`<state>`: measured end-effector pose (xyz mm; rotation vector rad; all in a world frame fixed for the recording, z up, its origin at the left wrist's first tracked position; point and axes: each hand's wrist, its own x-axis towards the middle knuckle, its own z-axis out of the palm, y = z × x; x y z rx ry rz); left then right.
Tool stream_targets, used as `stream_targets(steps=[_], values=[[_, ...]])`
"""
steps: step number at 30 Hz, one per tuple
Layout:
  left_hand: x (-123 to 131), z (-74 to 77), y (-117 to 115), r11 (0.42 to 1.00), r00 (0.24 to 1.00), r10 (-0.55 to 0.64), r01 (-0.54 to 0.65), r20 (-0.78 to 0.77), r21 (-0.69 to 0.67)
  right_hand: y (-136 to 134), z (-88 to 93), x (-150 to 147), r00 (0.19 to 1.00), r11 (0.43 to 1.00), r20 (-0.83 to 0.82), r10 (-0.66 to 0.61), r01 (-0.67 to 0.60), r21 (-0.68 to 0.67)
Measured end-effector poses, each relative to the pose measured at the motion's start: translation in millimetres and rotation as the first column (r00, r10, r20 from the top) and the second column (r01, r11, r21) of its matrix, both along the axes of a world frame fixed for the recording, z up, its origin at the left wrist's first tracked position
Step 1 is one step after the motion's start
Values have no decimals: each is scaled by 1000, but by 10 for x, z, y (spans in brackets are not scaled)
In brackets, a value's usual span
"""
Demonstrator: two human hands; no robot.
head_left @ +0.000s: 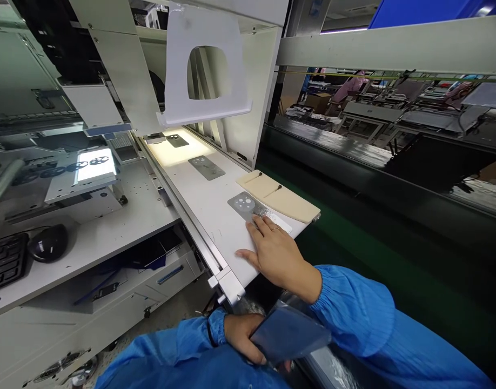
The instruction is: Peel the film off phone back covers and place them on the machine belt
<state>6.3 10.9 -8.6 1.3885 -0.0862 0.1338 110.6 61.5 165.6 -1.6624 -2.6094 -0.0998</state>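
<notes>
My right hand [276, 254] lies with its fingers stretched over a grey phone back panel [243, 203] on the white conveyor belt [215, 197]. Its fingertips touch the panel's near half, where a clear, shiny film shows. That panel's far end bears a round camera area with several holes. Low in front of my body, my left hand [246, 335] is closed around the edge of a dark, bluish flat panel [290, 335]; I cannot tell whether it is one sheet or a stack. Farther along the belt lie another grey panel [206, 168] and a smaller-looking one [177, 140] under bright light.
A cream side plate [278, 195] with two dark knobs borders the belt on the right. A white machine cover [209, 108] hangs over the far end. To the left are a lit plate [96, 163], a black mouse [48, 243] and a keyboard [7, 262].
</notes>
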Motion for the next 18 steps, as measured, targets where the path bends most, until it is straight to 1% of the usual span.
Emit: stream_targets(steps=[2,5,10,13,16,18], values=[[1,-5,1,999,1000,-1,2,23,-33,13,29,-25,1000,999,13,-21,21,-42],[-2,-6,-1,999,998,2,0,58,-45,16,48,-29,999,997,14,-31,32,-71],[-5,-8,-5,997,998,11,-6,68,-73,34,53,-30,999,997,7,-40,40,-73],[-10,-32,2,999,998,9,-6,64,-44,68,35,-53,999,997,4,-45,45,-67],[-14,-81,8,1000,999,4,-4,48,-12,76,16,-46,999,999,-16,-28,27,-34],[-15,-113,9,1000,1000,0,0,27,-4,34,42,19,997,999,-74,20,-16,44]])
